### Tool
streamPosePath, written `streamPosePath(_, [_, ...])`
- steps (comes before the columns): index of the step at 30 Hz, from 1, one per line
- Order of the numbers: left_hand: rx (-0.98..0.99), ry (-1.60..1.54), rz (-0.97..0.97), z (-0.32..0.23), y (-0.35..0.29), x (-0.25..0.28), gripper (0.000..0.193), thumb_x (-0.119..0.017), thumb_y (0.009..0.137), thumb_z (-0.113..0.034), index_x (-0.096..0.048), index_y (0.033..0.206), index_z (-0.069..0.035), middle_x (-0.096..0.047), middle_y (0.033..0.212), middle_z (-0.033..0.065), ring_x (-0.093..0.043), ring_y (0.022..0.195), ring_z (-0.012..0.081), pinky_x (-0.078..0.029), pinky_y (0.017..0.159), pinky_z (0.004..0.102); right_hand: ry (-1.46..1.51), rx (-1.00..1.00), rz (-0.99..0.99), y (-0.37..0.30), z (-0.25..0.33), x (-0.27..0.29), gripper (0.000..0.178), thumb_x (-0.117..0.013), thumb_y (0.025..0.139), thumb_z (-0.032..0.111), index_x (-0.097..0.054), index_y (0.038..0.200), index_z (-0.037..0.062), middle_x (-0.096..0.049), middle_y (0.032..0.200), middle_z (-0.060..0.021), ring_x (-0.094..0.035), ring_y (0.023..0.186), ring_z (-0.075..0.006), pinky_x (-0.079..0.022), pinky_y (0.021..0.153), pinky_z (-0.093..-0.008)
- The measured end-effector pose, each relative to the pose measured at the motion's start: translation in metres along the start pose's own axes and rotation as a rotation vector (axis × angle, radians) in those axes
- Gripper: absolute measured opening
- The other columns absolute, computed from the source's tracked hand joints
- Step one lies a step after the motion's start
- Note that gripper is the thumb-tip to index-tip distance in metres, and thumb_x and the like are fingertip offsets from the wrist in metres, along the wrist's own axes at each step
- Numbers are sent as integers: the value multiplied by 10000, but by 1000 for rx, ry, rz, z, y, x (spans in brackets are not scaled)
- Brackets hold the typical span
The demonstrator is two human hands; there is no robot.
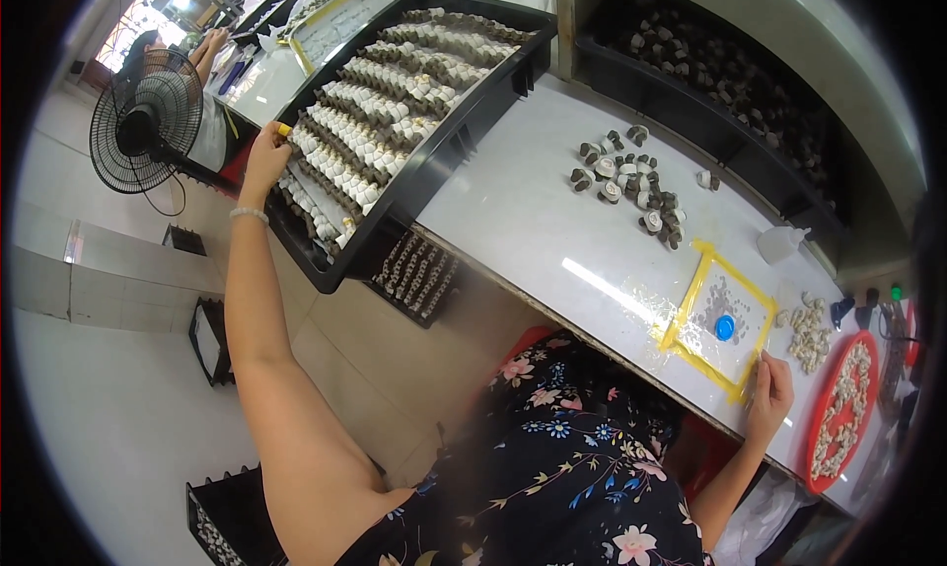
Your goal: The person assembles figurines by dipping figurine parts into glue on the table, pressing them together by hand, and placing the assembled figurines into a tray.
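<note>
Black tray (459,132) runs diagonally across upper ctr of frame, packed w/ slanting rows of sm. white pcs (345,147), grey-brown bits btwn rows. Its lower end juts past edge of white tbl (503,196).

L hand (266,158) is at tray's left rim, upper left of ctr, fingers bent, smth yellow (284,130) at the tips; can't tell if it's clamped on rim, on a pc, or just resting. Pale bracelet (249,214) on that wrist.

R hand (772,388), lower right, is by the right side of a yellow tape square (740,275) on tbl. Thumb + fingertips look close together; can't tell if anything's pinched btwn. Inside square: blue cap (725,327) & grey specks.

Also on tbl: loose pile (641,186) of white/dark pcs, upper right of ctr; squeeze bottle (782,243) near square's top right; pale scatter (807,334) nr right edge of frame, beside round red tray (825,408) w/ more pale pcs. Black bin (671,102), upper right, holds white/dark pcs too.

Below tbl, ctr-left: another dark tray (426,321) w/ rows. Fan (146,132) upper left, 2nd person's arms behind it. Flowered top (582,448) fills bottom ctr.
</note>
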State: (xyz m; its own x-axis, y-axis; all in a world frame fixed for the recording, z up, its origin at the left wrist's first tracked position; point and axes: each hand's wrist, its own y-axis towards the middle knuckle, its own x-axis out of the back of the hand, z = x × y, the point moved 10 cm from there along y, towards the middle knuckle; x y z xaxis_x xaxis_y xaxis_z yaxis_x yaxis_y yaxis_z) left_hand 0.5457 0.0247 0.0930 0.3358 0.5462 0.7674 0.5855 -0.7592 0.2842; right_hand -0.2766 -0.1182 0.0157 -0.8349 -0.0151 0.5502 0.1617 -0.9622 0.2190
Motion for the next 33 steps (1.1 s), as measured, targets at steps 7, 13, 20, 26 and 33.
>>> streamPosePath(7, [207, 43, -144, -2, -3, 11, 185, -615, 756, -82, -623, 898, 36, -649, 773, 91, -588, 678, 149, -454, 641, 268, 3, -27, -1, 1, -2, -2, 163, -526, 898, 9, -610, 1011, -74, -553, 885, -65, -506, 808, -117, -396, 717, -210])
streamPosePath(13, [193, 68, -49, -8, -1, 1, 285, -637, 771, -94, -609, 1007, 61, -666, 886, 121, -617, 784, 148, -466, 721, 262, 29, -41, 3, 0, -6, -2, 169, -521, 910, 20, -605, 1018, -79, -548, 893, -61, -501, 810, -109, -392, 714, -204])
streamPosePath(20, [41, 92, -402, -50, -31, 38, 345, -540, 844, -91, -514, 1155, 56, -604, 1105, 167, -609, 958, 227, -457, 831, 292, 11, -28, 4, -1, -6, 2, 168, -515, 909, 14, -605, 1017, -78, -549, 893, -60, -499, 810, -107, -394, 716, -207])
streamPosePath(26, [-394, -536, -519, -227, -139, 10, 167, -471, 932, -34, -543, 1060, 43, -616, 1009, 113, -593, 926, 160, -467, 832, 278, -29, -34, -48, -4, -2, 8, 154, -537, 889, 11, -615, 991, -74, -570, 873, -79, -523, 802, -131, -408, 711, -222])
streamPosePath(33, [-529, -295, 117, -329, -192, -186, 337, -638, 735, -4, -567, 1062, 32, -569, 1126, 202, -557, 1013, 332, -452, 872, 392, -112, 18, 4, 8, 26, 5, 150, -590, 847, 19, -633, 975, -46, -591, 814, -73, -540, 742, -131, -417, 664, -233])
